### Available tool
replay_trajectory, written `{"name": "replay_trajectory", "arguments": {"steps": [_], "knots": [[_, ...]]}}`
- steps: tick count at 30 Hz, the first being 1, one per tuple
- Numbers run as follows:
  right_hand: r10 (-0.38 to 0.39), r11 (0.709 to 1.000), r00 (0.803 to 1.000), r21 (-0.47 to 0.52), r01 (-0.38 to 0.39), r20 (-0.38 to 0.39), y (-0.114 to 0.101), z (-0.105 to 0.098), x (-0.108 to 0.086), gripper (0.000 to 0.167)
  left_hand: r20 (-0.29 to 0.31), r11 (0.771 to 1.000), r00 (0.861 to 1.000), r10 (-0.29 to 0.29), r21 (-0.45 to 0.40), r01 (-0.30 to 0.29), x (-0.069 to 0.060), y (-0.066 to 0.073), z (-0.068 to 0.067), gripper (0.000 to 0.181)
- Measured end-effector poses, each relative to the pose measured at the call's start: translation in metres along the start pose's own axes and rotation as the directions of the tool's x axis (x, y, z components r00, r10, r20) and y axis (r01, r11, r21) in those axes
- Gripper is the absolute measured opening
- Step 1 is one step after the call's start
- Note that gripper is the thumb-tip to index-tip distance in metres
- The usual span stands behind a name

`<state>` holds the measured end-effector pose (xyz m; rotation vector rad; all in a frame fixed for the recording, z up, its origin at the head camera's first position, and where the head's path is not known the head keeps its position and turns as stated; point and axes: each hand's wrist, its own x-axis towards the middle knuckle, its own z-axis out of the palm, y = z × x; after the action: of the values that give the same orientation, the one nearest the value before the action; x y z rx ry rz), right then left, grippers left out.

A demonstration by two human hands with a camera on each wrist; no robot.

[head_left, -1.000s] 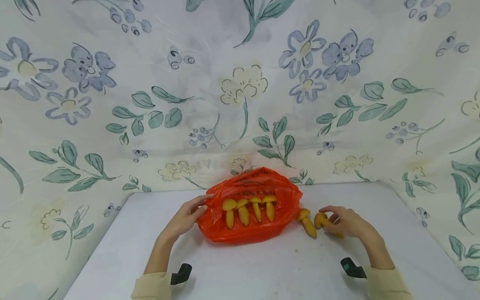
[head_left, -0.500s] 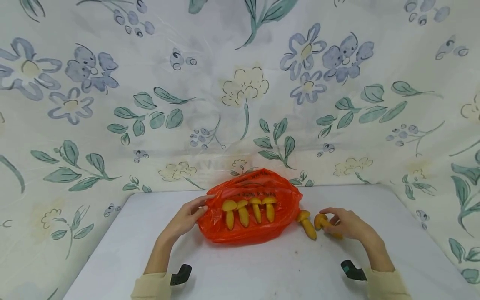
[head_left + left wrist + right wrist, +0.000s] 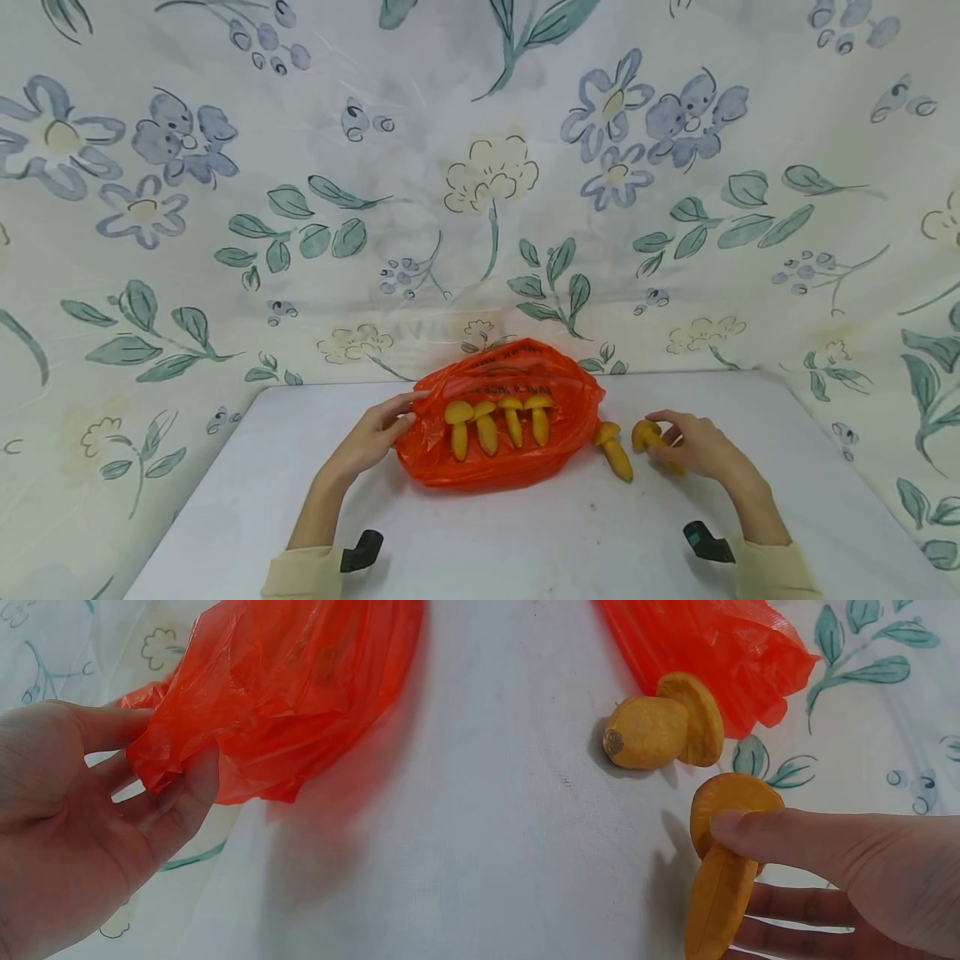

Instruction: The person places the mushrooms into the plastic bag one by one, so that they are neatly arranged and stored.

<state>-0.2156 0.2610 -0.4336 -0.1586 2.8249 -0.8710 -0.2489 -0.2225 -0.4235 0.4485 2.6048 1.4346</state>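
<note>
A red plastic bag [image 3: 495, 468] lies on the white table with several yellow mushrooms [image 3: 487, 429] in a row on it. My left hand [image 3: 371, 433] pinches the bag's left edge; in the left wrist view the crumpled plastic [image 3: 247, 712] runs between thumb and fingers. To the right of the bag, my right hand [image 3: 697, 446] holds a mushroom [image 3: 720, 892], its thumb pressed where cap meets stem and the other fingers behind. Another mushroom [image 3: 615, 454] lies on the table between the bag and my right hand, its cap by the bag's right edge.
Behind the table [image 3: 525, 542] hangs a flower-patterned cloth [image 3: 480, 208], close behind the bag's far edge. A black wrist-worn device sits at each cuff, one by the left sleeve [image 3: 303, 573] and one by the right sleeve [image 3: 776, 571].
My right hand and its mushroom have shifted very slightly up and to the right in the head view. The left hand, the bag and the other mushrooms stay as they were.
</note>
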Motion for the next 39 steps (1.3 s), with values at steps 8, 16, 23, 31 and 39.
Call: {"name": "replay_trajectory", "arguments": {"steps": [8,16,23,31,39], "knots": [[0.007,1.000,1.000,0.016,-0.007,-0.023,0.001,-0.002,-0.003,0.055,0.004,1.000,1.000,-0.012,-0.006,0.012,-0.001,0.001,0.001,0.040],[0.019,0.999,0.996,0.043,-0.015,-0.091,0.001,-0.003,-0.004,0.054,0.006,1.000,1.000,-0.004,0.003,0.004,0.000,0.001,0.002,0.040],[0.055,0.997,0.988,0.055,-0.048,-0.141,-0.001,-0.010,-0.003,0.060,0.008,1.000,1.000,-0.003,0.006,0.003,0.001,0.001,0.002,0.041],[0.075,0.996,0.978,0.062,-0.064,-0.192,-0.006,-0.013,-0.004,0.063,0.012,1.000,1.000,-0.002,0.002,0.002,0.001,0.003,0.002,0.041],[0.081,0.996,0.969,0.050,-0.071,-0.232,-0.014,-0.013,-0.003,0.064,0.013,1.000,1.000,-0.004,-0.003,0.004,0.000,0.003,0.001,0.041]]}}
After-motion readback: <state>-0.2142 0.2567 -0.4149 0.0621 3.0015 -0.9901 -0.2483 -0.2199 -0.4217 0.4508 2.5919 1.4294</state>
